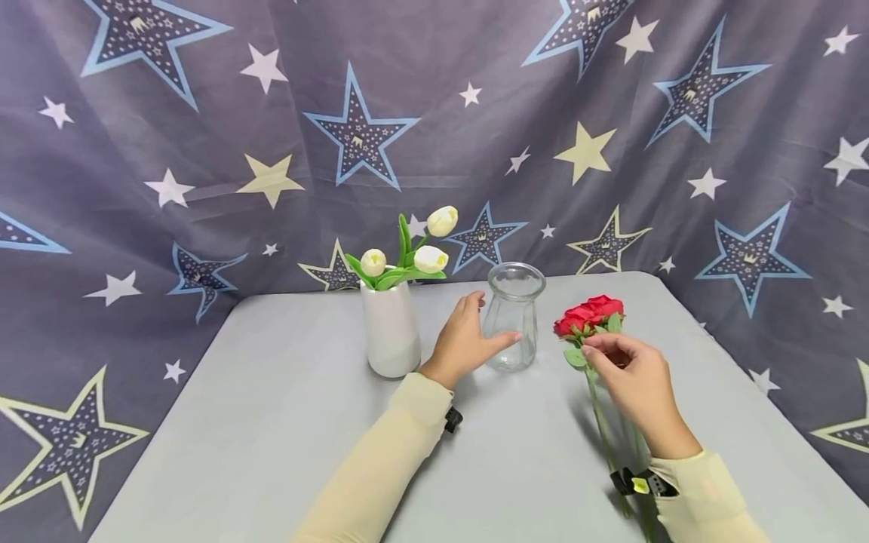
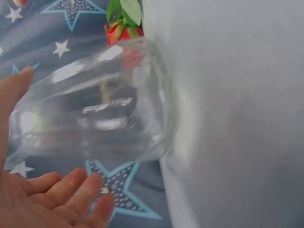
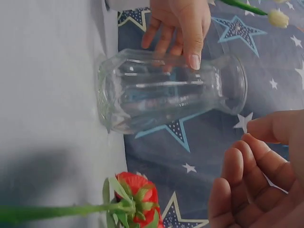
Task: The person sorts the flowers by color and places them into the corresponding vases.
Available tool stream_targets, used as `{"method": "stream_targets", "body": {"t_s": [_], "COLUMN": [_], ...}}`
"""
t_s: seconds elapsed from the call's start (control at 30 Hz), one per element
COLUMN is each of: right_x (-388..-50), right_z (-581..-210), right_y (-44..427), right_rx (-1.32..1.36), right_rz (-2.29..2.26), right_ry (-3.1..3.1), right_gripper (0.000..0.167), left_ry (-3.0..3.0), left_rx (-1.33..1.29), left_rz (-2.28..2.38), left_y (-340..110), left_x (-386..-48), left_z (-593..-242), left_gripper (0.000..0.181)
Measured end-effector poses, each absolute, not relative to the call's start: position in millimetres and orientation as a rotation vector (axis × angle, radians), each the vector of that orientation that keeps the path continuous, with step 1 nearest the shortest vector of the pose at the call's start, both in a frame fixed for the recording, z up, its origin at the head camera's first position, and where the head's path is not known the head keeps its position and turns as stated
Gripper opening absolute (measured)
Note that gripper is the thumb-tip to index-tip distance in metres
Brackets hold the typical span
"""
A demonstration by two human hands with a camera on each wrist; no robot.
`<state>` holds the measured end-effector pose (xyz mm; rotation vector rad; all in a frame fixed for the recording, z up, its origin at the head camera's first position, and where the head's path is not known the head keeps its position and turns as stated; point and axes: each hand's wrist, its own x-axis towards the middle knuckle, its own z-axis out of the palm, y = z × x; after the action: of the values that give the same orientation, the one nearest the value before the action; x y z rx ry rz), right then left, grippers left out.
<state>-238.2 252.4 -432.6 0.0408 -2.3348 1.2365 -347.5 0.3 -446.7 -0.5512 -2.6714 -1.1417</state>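
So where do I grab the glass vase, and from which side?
I'd grip the glass vase by its neck, just under the rim, from the left, where the left hand is spread beside it. The vase stands upright, and the neck, narrower than the rim, should resist slipping.

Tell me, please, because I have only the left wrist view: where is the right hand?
Observer: In the head view, the right hand is close to the red roses.
Operator: Does it already hold some flower?
Observer: It looks empty; the right wrist view shows no stem in it.
Operator: And what stands on the left side of the left hand?
Observer: A white vase with three white tulips.
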Motion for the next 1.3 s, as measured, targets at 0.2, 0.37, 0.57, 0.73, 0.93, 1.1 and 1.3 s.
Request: {"method": "stream_targets", "body": {"t_s": [0.2,0.37,0.57,0.73,0.93,1.1,1.3], "right_x": [-242.2,-242.4,-241.5,-240.7,-235.9,-233.6,-233.2], "right_z": [-437.7,-439.0,-440.2,-445.3,-451.8,-453.1,-459.0], "right_y": [263.5,273.6,283.3,289.2,289.5,286.3,284.4], "right_rx": [0.009,-0.044,-0.033,-0.062,-0.113,-0.108,-0.136], "right_rz": [1.281,1.328,1.331,1.355,1.291,1.239,1.167], "right_ry": [-2.348,-2.4,-2.589,-2.791,-2.96,-3.014,-3.07], "right_gripper": [0.017,0.022,0.026,0.022,0.02,0.02,0.023], "left_ry": [-2.665,-2.657,-2.655,-2.665,-2.683,-2.677,-2.695], "left_rx": [-0.514,-0.491,-0.502,-0.502,-0.488,-0.48,-0.48], "left_rz": [-1.233,-1.155,-1.106,-1.071,-1.075,-1.075,-1.075], "left_y": [10.3,12.8,13.1,14.7,14.7,13.6,14.9], "left_x": [-349.3,-350.3,-352.2,-355.4,-353.9,-353.6,-354.8], "left_z": [-455.8,-459.4,-459.3,-461.7,-464.3,-463.6,-462.5], "left_gripper": [0.103,0.101,0.1,0.1,0.099,0.098,0.098]}}
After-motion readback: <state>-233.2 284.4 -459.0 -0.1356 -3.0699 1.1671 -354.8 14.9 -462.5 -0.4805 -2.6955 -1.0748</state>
